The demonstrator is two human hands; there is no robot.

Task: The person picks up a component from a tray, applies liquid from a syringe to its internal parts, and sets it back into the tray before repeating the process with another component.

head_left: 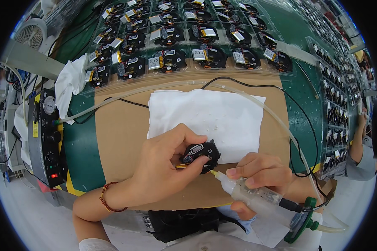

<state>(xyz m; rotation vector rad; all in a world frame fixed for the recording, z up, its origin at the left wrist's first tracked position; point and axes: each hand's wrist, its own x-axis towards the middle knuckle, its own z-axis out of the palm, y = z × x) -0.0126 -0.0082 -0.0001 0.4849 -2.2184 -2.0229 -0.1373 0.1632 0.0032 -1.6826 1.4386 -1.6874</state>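
Observation:
Between the thumb and fingers of my left hand is a small round black electronic module, tilted above the front edge of a white cloth. A bit of yellow shows under it beside my thumb. My right hand is wrapped round a translucent dispensing syringe. Its fine yellow tip points at the module's lower edge, very close to it; whether they touch I cannot tell. A green cap closes the syringe's back end, where a clear hose and a black cable run off.
Brown cardboard covers the green bench. Clear trays of similar modules with silver battery packs stand behind, more at the right. A black dispenser box with a gauge sits left; its hose arches across. Another person's arm shows far right.

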